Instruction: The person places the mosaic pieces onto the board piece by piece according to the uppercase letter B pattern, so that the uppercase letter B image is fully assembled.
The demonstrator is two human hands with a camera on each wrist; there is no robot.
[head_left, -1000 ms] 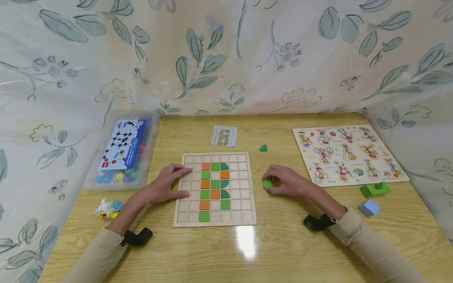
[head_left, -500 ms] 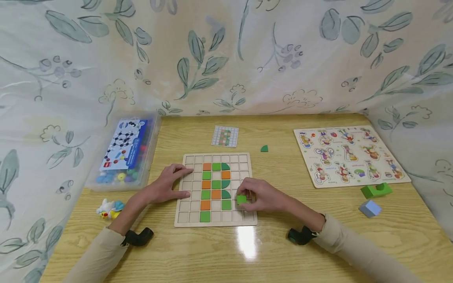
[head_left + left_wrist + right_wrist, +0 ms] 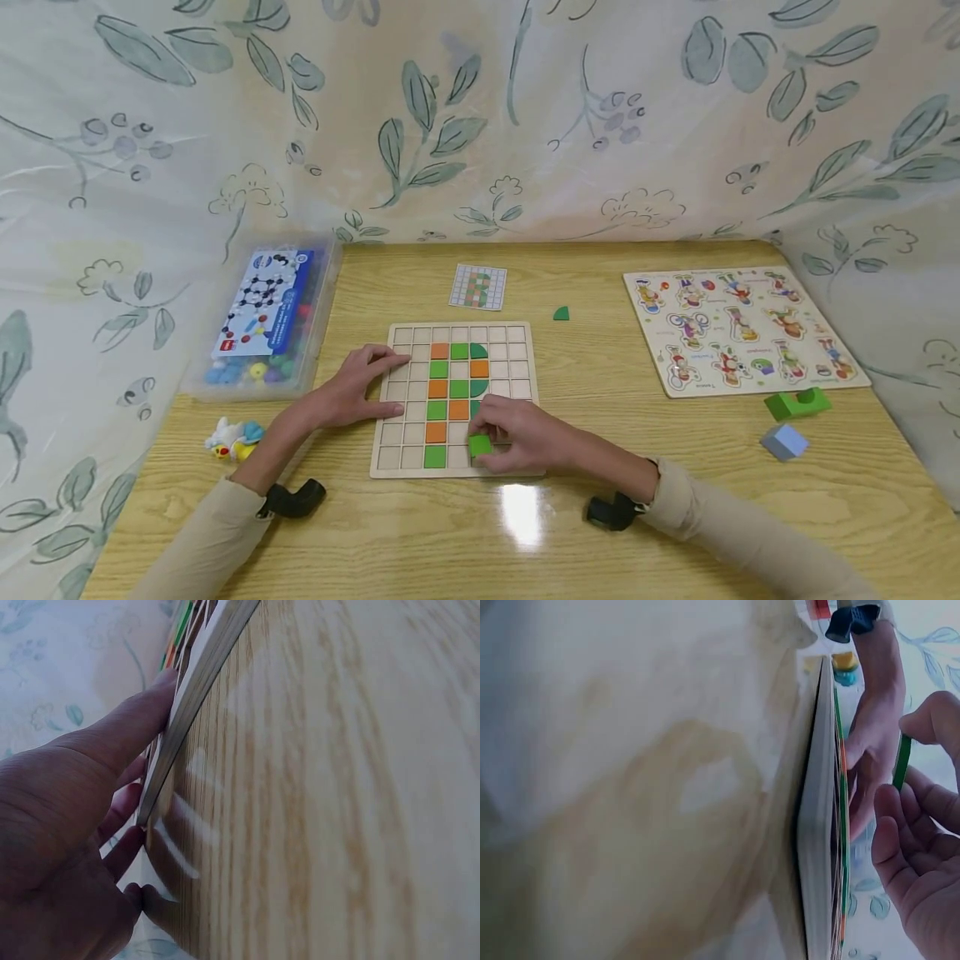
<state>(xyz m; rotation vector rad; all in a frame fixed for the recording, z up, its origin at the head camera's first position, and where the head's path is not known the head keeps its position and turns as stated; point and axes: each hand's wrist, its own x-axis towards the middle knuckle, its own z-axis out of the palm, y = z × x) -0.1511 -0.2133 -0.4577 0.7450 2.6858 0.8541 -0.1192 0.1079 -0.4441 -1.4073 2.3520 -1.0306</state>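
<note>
A square wooden grid board [image 3: 397,458] lies on the table, with orange and green square tiles and dark green quarter-round tiles set in its middle columns. My left hand [image 3: 348,390] rests on the board's left edge, thumb and forefinger spread over it; in the left wrist view the thumb [image 3: 131,724] lies on the rim. My right hand [image 3: 525,435] pinches a light green square tile [image 3: 479,446] over the lower part of the board. The right wrist view has that tile [image 3: 902,760] edge-on between thumb and fingers, raised above the board surface. Part of the lower grid is hidden under this hand.
Behind the board lie a printed pattern card [image 3: 477,287] and a loose quarter-round green tile [image 3: 561,313]. A clear box [image 3: 262,317] of coloured pieces and a small toy [image 3: 234,439] stand left. Right are a picture puzzle board [image 3: 742,333], a green block [image 3: 797,404] and a blue block [image 3: 784,442].
My right hand has carried the light green square tile from the table right of the board leftward to over its lower cells. The left hand has stayed on the board's edge.
</note>
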